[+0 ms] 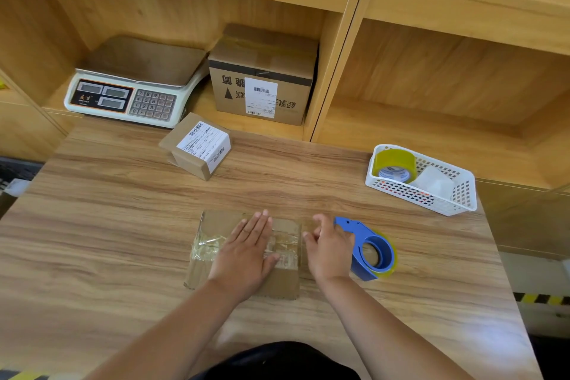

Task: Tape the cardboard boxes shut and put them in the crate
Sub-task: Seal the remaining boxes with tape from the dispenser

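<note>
Wood-grain counter (123, 241): taped cardboard box (212, 225) lies flat on it. Left hand (246, 253) presses the box top, fingers straight. Right hand (328, 250) just right of box, fingers loosely curled against blue tape dispenser (374, 251); can't tell if gripping. Beyond box: small labelled box (197, 145), white basket (401, 191) far right. Behind box, in wooden shelving (447, 77): scale (132, 92), large carton (262, 71).

1. A flat brown box (212, 225) lies under the left hand (249, 253), whose straight fingers press on its top. Wrinkled clear tape crosses the lid.
2. A blue tape dispenser (374, 251) stands on its edge just right of the right hand (330, 253), with a roll in it.
3. A small box (197, 146) with a white label lies askew, well ahead of the left hand.
4. A bigger taped box (262, 77), labelled and with its print upside down, stands farther ahead of both hands.
</note>
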`<state>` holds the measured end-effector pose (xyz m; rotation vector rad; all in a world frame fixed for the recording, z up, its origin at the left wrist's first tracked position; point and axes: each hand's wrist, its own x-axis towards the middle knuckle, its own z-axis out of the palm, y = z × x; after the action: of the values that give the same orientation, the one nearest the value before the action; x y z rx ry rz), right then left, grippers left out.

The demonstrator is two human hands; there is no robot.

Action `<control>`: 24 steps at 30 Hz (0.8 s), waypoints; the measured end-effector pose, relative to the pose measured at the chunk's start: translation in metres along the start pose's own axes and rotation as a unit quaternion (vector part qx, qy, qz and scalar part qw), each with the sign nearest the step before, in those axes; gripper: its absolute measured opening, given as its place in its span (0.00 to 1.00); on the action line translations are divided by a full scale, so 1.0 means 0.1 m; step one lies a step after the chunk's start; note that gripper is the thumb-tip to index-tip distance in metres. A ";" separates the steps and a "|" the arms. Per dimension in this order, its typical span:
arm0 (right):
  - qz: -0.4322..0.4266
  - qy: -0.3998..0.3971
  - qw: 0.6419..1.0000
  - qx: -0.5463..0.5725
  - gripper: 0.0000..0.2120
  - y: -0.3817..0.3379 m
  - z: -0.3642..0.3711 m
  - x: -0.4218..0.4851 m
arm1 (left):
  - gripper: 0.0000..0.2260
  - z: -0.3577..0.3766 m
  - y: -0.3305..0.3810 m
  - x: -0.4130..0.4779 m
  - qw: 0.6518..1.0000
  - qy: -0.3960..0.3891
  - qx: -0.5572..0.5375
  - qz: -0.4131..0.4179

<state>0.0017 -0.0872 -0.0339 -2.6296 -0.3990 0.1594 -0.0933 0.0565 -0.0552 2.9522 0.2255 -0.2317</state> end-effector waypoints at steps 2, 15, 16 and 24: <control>0.002 0.001 1.000 0.000 0.13 0.01 0.01 0.00 | 0.31 0.01 -0.05 -0.01 1.000 -0.008 -0.011 -0.002; 0.122 -0.009 0.990 0.064 0.15 -0.01 0.16 -0.06 | 0.27 0.07 -0.10 -0.01 0.999 0.026 0.017 -0.007; 0.127 -0.007 0.987 0.094 0.16 0.00 0.16 -0.09 | 0.27 0.07 -0.10 -0.01 0.999 0.030 0.020 -0.004; 0.040 -0.024 0.981 0.189 0.23 -0.12 0.21 -0.39 | 0.27 0.03 -0.09 -0.03 0.999 0.033 0.025 0.000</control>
<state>-0.0426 -0.0801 -0.0453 -2.2709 -0.2490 0.2942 -0.0983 0.0645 -0.0596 3.0115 0.2319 -0.1424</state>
